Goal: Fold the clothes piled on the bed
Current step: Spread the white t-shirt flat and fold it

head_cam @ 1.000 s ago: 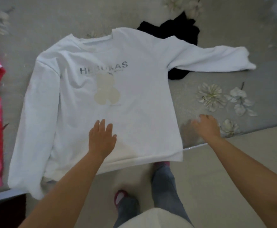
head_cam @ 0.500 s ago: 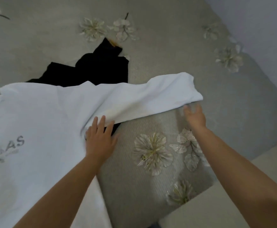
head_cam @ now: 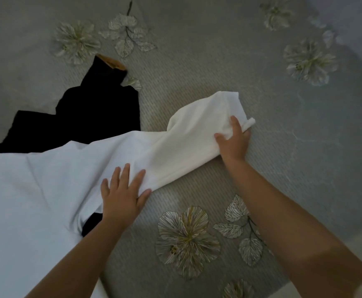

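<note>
**Two hands on the sweatshirt sleeve: fold in progress**

One white sweatshirt lies spread on the grey flowered bedspread, partly over a black garment. The right hand grips the sleeve near its cuff, fingers curled round the cloth. The left hand presses flat, fingers straight and spread, at the sleeve's root. Judged step: folding the sleeve inward; next, carry the cuff across the body. Legible print: only an "S" at the frame's left edge.

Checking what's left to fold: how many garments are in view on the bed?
2. A white sweatshirt lies at left, its sleeve pinched by the right hand; a black garment lies partly under it. Others may be out of frame.
</note>
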A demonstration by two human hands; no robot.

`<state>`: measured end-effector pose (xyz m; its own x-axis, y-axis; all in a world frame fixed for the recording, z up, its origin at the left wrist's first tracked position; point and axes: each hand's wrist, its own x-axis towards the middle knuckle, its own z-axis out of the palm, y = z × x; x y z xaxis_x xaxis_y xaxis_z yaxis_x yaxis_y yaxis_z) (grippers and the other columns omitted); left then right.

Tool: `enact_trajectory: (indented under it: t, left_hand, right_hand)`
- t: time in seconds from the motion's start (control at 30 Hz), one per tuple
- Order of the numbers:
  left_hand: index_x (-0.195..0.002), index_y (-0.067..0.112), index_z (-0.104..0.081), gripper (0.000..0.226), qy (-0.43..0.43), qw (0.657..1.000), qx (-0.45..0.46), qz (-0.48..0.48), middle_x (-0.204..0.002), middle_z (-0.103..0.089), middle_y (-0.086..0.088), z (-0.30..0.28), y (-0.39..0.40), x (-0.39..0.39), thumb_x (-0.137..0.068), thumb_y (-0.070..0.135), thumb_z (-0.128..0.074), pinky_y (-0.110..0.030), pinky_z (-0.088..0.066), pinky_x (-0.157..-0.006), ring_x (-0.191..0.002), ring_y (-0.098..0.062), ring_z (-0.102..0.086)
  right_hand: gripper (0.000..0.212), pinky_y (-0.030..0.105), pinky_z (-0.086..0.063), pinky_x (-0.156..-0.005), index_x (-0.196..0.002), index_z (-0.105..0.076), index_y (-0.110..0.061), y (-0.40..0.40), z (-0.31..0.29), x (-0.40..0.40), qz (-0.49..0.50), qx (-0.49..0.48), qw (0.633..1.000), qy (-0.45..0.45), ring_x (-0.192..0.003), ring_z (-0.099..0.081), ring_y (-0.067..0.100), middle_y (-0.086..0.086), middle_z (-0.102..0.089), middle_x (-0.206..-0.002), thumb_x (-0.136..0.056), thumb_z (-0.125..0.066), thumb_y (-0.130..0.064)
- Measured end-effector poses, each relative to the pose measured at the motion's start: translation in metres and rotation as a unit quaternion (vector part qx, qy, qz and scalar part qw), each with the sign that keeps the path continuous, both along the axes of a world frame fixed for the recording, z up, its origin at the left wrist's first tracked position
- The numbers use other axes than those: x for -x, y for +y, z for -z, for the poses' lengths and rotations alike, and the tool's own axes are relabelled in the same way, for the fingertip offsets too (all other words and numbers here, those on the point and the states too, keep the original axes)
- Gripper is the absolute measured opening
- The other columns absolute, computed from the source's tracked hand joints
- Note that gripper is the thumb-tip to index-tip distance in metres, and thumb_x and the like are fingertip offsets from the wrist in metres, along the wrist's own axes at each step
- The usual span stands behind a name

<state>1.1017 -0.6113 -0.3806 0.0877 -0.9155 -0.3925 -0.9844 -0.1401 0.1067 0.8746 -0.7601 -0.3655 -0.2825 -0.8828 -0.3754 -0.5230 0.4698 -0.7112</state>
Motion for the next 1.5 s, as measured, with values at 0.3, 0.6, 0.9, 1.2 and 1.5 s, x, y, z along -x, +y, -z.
enact_trajectory:
  t: [0.3, 0.6, 0.9, 1.2, 1.5]
  left_hand:
    - [-0.129, 0.011, -0.037, 0.060, 0.096, 0.981, 0.168, 0.012, -0.130, -0.048, -0.028, -0.015, 0.023, -0.046, -0.096, 0.056, -0.013, -0.051, -0.031, -0.100, -0.125, -0.034, -0.027]
    - [-0.126, 0.005, -0.050, 0.068, 0.062, 0.966, 0.199, -0.150, -0.128, -0.049, -0.030, -0.064, 0.126, -0.175, -0.094, 0.054, -0.016, -0.057, -0.035, -0.091, -0.125, -0.044, -0.038]
    - [-0.111, -0.002, -0.062, 0.060, -0.012, 0.955, 0.078, -0.285, -0.111, -0.058, -0.035, -0.063, 0.349, -0.354, -0.081, 0.042, -0.035, -0.061, -0.048, -0.066, -0.098, -0.055, -0.056]
    - [-0.132, 0.000, -0.046, 0.075, 0.058, 0.928, 0.132, -0.343, -0.134, -0.043, -0.030, -0.035, 0.429, -0.408, -0.079, 0.050, -0.025, -0.057, -0.033, -0.099, -0.125, -0.050, -0.037]
    - [-0.107, 0.012, -0.064, 0.040, -0.013, 0.970, 0.151, -0.191, -0.111, -0.061, -0.028, -0.016, 0.352, -0.420, -0.074, 0.022, -0.044, -0.050, -0.053, -0.069, -0.097, -0.045, -0.060]
  right_hand:
    - [0.067, 0.025, -0.028, -0.101, -0.145, -0.024, -0.017, 0.009, -0.045, -0.012, -0.055, 0.084, 0.993, 0.056, -0.130, -0.034, 0.026, 0.015, -0.025, -0.144, -0.088, -0.059, -0.018]
    - [0.066, 0.004, -0.020, -0.085, -0.138, -0.034, -0.002, 0.106, -0.143, -0.203, -0.285, 0.288, 0.913, 0.048, -0.117, -0.044, 0.038, 0.028, -0.040, -0.125, -0.081, -0.066, -0.007]
    - [0.061, 0.025, -0.039, -0.086, -0.127, -0.045, 0.011, 0.307, -0.101, -0.470, -0.472, 0.290, 0.832, -0.039, -0.109, -0.053, 0.041, 0.038, -0.051, -0.114, -0.071, -0.065, -0.004]
    - [0.056, 0.049, -0.051, -0.080, -0.126, -0.046, -0.006, 0.392, -0.008, -0.494, -0.649, 0.193, 0.731, 0.084, -0.103, -0.059, 0.044, 0.030, -0.057, -0.117, -0.076, -0.047, -0.031]
    - [0.061, 0.046, -0.050, -0.081, -0.106, -0.058, -0.017, 0.325, 0.001, -0.424, -0.633, 0.212, 0.661, 0.342, -0.103, -0.059, 0.031, 0.011, -0.067, -0.109, -0.066, -0.041, -0.059]
